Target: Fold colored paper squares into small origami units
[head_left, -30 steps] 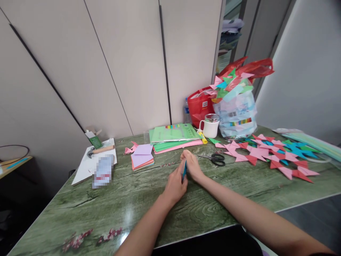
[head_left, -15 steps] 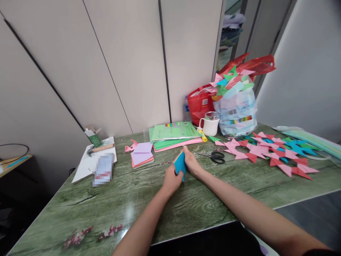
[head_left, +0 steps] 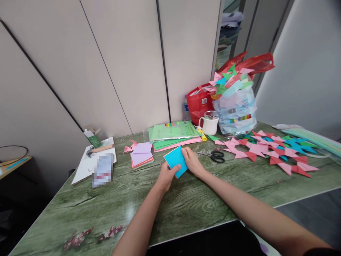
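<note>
Item: flat blue square paper sheet [head_left: 176, 161], matte, crisp-edged, lying on the glossy green wood-grain desk [head_left: 186, 206] just in front of the green and pink paper stack [head_left: 173, 137]. Left hand [head_left: 165, 177] pinches its near corner with closed fingers; right hand [head_left: 192, 163] grips its right edge likewise. Handling judgement: keep corners aligned and press creases flat. Black-handled steel scissors [head_left: 216, 156] lie right of the stack.
</note>
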Available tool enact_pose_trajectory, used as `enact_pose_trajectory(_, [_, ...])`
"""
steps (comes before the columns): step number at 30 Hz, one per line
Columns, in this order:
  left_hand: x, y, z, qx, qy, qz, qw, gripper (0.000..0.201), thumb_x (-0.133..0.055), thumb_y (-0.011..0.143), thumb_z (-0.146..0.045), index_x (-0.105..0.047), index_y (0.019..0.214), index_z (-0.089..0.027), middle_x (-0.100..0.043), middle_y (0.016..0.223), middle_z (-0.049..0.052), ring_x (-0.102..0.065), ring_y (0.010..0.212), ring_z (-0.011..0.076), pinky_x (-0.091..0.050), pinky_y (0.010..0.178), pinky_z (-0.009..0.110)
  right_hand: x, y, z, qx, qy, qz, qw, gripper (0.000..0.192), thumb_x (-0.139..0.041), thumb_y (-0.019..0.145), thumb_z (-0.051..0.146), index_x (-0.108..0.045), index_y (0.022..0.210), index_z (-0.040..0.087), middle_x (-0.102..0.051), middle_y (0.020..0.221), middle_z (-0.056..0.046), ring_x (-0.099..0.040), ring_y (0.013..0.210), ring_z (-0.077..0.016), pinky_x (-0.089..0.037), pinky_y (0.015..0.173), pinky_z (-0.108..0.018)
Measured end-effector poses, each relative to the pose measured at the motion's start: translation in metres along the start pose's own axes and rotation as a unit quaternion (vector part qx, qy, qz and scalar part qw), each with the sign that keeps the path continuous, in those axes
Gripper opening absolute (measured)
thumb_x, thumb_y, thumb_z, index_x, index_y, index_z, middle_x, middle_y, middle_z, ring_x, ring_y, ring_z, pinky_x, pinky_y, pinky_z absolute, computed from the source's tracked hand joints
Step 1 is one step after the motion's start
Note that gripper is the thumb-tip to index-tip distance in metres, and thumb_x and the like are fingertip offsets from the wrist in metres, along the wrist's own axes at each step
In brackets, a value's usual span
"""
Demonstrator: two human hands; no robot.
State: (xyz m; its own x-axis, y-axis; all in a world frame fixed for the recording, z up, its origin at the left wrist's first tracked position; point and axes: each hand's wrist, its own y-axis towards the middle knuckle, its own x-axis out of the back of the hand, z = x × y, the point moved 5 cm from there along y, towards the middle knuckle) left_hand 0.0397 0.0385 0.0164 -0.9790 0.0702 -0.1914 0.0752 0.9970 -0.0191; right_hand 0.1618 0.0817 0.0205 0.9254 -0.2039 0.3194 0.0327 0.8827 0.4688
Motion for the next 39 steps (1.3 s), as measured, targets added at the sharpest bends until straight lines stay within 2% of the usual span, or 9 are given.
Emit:
enact_pose_trajectory(2, [-0.003, -0.001, 0.0, 0.017, -0.054, 0.02, 0.998, 0.027, -0.069, 0.058, -0.026, -0.058, 0.08, -0.014, -0.064, 0.072, 0.003, -0.058, 0.062, 0.0136, -0.048, 0.056, 0.025, -0.002, -0.002, 0.001, 0.006, -0.004, 0.0, 1.0, 0.029, -0.031, 0.086, 0.043, -0.04, 0.066, 0.023, -0.049, 0.06, 0.001, -0.046, 0.058, -0.0164, -0.034, 0.057, -0.026])
enact_pose_trajectory(5, [-0.008, -0.005, 0.004, 0.065, -0.142, 0.04, 0.987, 0.04, -0.071, 0.059, -0.023, -0.057, 0.095, -0.016, -0.067, 0.091, 0.007, -0.062, 0.08, 0.0212, -0.052, 0.07, 0.037, -0.003, -0.006, 0.003, 0.012, -0.029, -0.002, 1.0, 0.027, -0.031, 0.086, 0.04, -0.042, 0.069, 0.022, -0.051, 0.063, 0.0, -0.049, 0.06, -0.0165, -0.034, 0.058, -0.027])
enact_pose_trajectory(11, [-0.005, -0.005, 0.01, 0.07, -0.169, -0.009, 0.983, 0.043, -0.072, 0.061, -0.017, -0.055, 0.1, -0.013, -0.068, 0.092, 0.009, -0.062, 0.089, 0.0258, -0.051, 0.08, 0.044, 0.0, -0.008, 0.006, 0.035, -0.079, -0.018, 0.996, 0.025, -0.035, 0.086, 0.037, -0.046, 0.07, 0.021, -0.05, 0.065, 0.0, -0.047, 0.06, -0.0156, -0.032, 0.059, -0.027])
enact_pose_trajectory(16, [-0.001, 0.0, 0.01, 0.062, -0.179, -0.005, 0.982, 0.045, -0.07, 0.062, -0.014, -0.054, 0.104, -0.012, -0.068, 0.094, 0.011, -0.062, 0.091, 0.0273, -0.051, 0.08, 0.047, 0.002, -0.001, 0.002, 0.005, 0.034, 0.0, 0.999, 0.031, -0.04, 0.083, 0.042, -0.047, 0.063, 0.019, -0.047, 0.06, 0.001, -0.043, 0.058, -0.0141, -0.033, 0.056, -0.025])
enact_pose_trajectory(20, [0.0, 0.002, 0.008, 0.056, -0.195, 0.017, 0.979, 0.053, -0.071, 0.062, -0.014, -0.051, 0.112, -0.015, -0.066, 0.1, 0.011, -0.061, 0.092, 0.0292, -0.052, 0.076, 0.052, 0.001, 0.002, -0.003, -0.025, 0.123, 0.015, 0.992, 0.03, -0.042, 0.081, 0.045, -0.053, 0.071, 0.019, -0.051, 0.064, 0.001, -0.046, 0.06, -0.0146, -0.037, 0.057, -0.025])
enact_pose_trajectory(26, [0.002, 0.004, 0.008, 0.063, -0.201, 0.031, 0.977, 0.049, -0.07, 0.062, -0.014, -0.054, 0.109, -0.012, -0.066, 0.101, 0.012, -0.058, 0.099, 0.0314, -0.05, 0.079, 0.052, -0.004, -0.001, -0.006, -0.011, 0.126, 0.032, 0.992, 0.023, -0.057, 0.072, 0.04, -0.057, 0.081, 0.019, -0.048, 0.064, 0.001, -0.046, 0.06, -0.0143, -0.039, 0.056, -0.025])
enact_pose_trajectory(30, [0.002, 0.005, 0.006, 0.076, -0.203, 0.044, 0.975, 0.049, -0.069, 0.064, -0.015, -0.054, 0.11, -0.013, -0.066, 0.102, 0.012, -0.059, 0.098, 0.031, -0.05, 0.08, 0.052, -0.006, -0.003, -0.008, -0.021, 0.132, 0.025, 0.991, 0.024, -0.057, 0.072, 0.041, -0.056, 0.082, 0.019, -0.047, 0.064, 0.001, -0.046, 0.059, -0.014, -0.04, 0.056, -0.026])
enact_pose_trajectory(35, [0.006, 0.003, 0.004, 0.084, -0.196, 0.014, 0.977, 0.045, -0.068, 0.064, -0.014, -0.057, 0.106, -0.012, -0.068, 0.098, 0.012, -0.061, 0.095, 0.0291, -0.05, 0.083, 0.046, -0.009, -0.005, -0.003, -0.015, 0.153, 0.04, 0.987, 0.022, -0.055, 0.074, 0.04, -0.054, 0.081, 0.019, -0.05, 0.068, 0.001, -0.048, 0.062, -0.0144, -0.041, 0.061, -0.027])
enact_pose_trajectory(39, [0.004, 0.002, 0.006, 0.076, -0.199, 0.027, 0.977, 0.044, -0.068, 0.062, -0.012, -0.058, 0.104, -0.011, -0.069, 0.093, 0.011, -0.062, 0.093, 0.0287, -0.05, 0.082, 0.045, -0.011, -0.006, -0.003, -0.027, 0.165, 0.041, 0.985, 0.021, -0.054, 0.074, 0.039, -0.051, 0.084, 0.02, -0.051, 0.069, 0.001, -0.049, 0.062, -0.0142, -0.042, 0.06, -0.026])
